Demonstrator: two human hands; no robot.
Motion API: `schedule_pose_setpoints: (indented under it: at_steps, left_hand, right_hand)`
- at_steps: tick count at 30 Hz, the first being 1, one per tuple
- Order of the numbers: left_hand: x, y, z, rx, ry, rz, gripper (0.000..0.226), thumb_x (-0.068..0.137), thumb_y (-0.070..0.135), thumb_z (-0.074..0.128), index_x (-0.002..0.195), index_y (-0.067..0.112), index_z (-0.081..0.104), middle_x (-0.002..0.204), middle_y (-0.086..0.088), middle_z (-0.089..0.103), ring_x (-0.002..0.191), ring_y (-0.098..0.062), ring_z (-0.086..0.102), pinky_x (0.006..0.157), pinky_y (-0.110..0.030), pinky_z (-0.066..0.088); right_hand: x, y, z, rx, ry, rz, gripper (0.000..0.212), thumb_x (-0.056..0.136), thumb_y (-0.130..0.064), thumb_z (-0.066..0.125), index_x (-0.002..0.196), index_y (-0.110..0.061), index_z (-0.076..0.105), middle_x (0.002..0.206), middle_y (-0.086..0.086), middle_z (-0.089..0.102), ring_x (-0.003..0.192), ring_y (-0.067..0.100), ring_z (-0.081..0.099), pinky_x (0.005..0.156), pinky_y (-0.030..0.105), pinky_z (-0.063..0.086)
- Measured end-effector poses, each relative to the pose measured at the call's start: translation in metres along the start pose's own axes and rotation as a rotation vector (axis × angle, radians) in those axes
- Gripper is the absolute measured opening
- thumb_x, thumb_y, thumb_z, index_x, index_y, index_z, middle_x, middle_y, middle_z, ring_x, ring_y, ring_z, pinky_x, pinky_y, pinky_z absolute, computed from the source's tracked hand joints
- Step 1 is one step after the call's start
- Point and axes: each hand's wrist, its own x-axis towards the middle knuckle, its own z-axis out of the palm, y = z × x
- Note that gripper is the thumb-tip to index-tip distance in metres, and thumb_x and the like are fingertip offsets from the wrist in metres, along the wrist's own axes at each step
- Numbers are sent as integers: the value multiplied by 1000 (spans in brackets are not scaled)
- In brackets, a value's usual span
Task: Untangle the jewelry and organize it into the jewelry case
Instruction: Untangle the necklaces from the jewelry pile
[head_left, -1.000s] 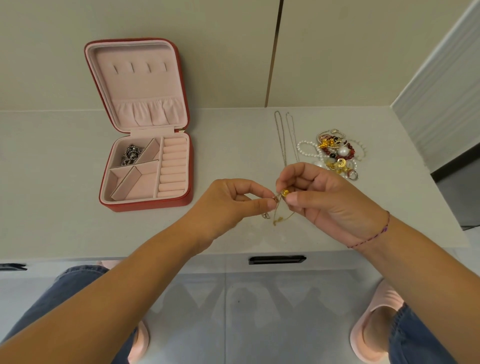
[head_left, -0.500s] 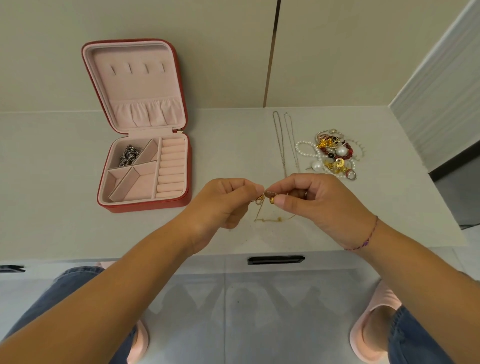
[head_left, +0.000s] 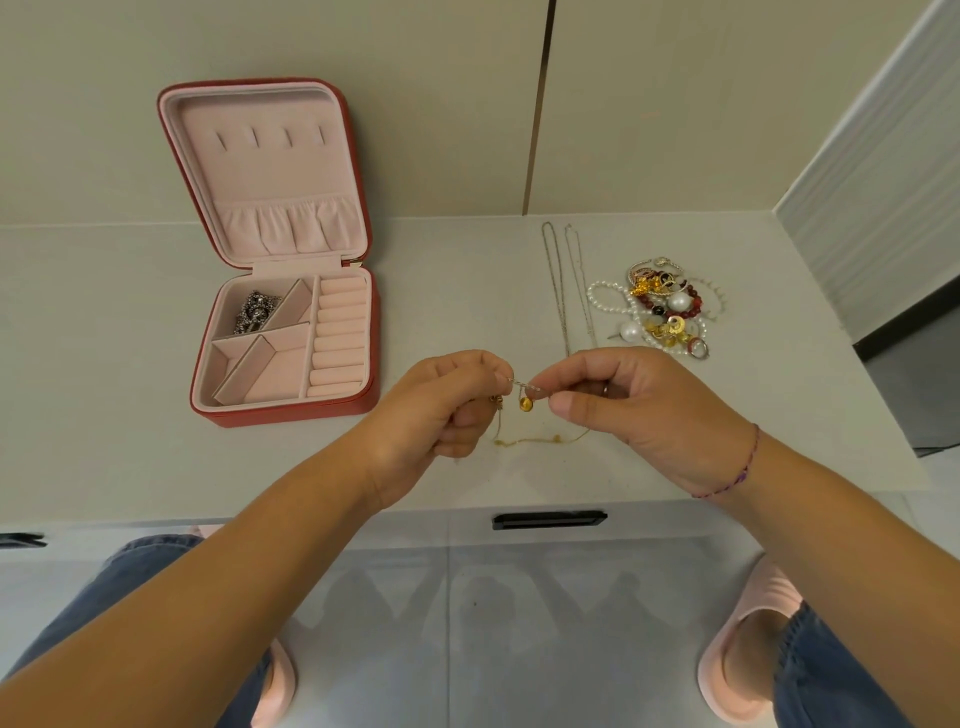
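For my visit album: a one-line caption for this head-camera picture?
Left hand and right hand pinch a thin gold chain; open jewelry case at left, tangled jewelry pile at right.

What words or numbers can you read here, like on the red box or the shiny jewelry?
None can be read.
The jewelry case shows no label or brand, just red outside and pink lining.
The jewelry pile is too small to tell if any piece carries letters.
The drawer handle is plain black.

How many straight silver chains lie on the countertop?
2, side by side: left silver chain, right silver chain, beside the tangled jewelry pile, which may hide more.
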Motion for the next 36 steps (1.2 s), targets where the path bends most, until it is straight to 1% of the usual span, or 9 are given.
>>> schedule_pose_setpoints:
  at_steps: [4, 8, 10, 13, 18, 24, 27, 30, 36]
  left_hand:
    - [0, -1, 1, 37, -12, 19, 10, 76, 18, 52, 69, 18, 59, 58, 0, 36, 47, -11, 25, 47, -27, 17]
    - [1, -2, 3, 39, -10, 14, 9, 81, 16, 54, 76, 14, 62, 58, -1, 34, 48, -10, 28, 42, -20, 29]
    - [0, -1, 4, 61, -17, 23, 14, 92, 11, 51, 83, 10, 62, 56, 2, 45, 47, -9, 29, 42, -19, 30]
    - [-1, 1, 4, 59, -28, 22, 17, 96, 8, 47, 90, 10, 63, 64, -1, 59, 45, -8, 27, 40, -18, 26]
    - [-1, 0, 3, 143, 16, 49, 14, 92, 16, 57, 97, 14, 70, 52, 5, 43, 44, -7, 27, 42, -18, 23]
    - [-2, 2, 7, 160, 96, 112, 9, 83, 20, 66, 85, 17, 74, 48, 0, 29, 43, -10, 21, 41, -18, 22]
    - [-2, 2, 8, 183, 121, 128, 9, 86, 17, 64, 84, 15, 72, 48, 0, 28, 43, -10, 21, 41, -18, 22]
    - [-3, 2, 8, 183, 119, 107, 14, 92, 16, 58, 82, 15, 69, 46, 5, 32, 42, -8, 23, 41, -17, 23]
    - [-3, 1, 11, 173, 105, 74, 17, 97, 17, 51, 87, 12, 63, 42, 6, 36, 39, -6, 25, 41, -16, 23]
  right_hand:
    - [1, 2, 1, 27, 7, 6, 18, 79, -4, 69, 84, -20, 73, 81, -5, 71, 73, 3, 59, 72, 16, 50]
    - [2, 4, 1, 31, 52, -13, 10, 71, -23, 70, 81, -23, 73, 78, -2, 69, 74, 10, 54, 70, 17, 46]
    - [2, 4, 1, 50, 65, -32, 11, 69, -24, 70, 79, -22, 72, 78, -3, 69, 74, 10, 56, 69, 16, 48]
    - [2, 3, -1, 105, 94, -47, 13, 68, -22, 69, 80, -18, 72, 73, -7, 69, 69, 2, 58, 64, 13, 46]
    - [3, 1, -3, 176, 127, -26, 23, 68, -22, 67, 87, -8, 69, 56, -13, 58, 49, 0, 46, 51, 11, 37]
    - [3, 2, 0, 157, 147, -17, 20, 67, -25, 69, 83, -12, 71, 57, -10, 57, 51, 1, 43, 52, 13, 36]
    - [1, 1, 0, 137, 134, 15, 2, 77, -15, 68, 78, -15, 71, 56, -11, 53, 52, 2, 41, 53, 15, 35]
    - [1, 3, 1, 89, 116, 17, 18, 84, -4, 62, 73, -16, 68, 57, -13, 54, 52, 1, 43, 53, 13, 36]
    - [1, 1, 3, 17, 85, 18, 18, 85, 3, 58, 73, -11, 61, 53, -16, 52, 50, -1, 43, 52, 10, 37]
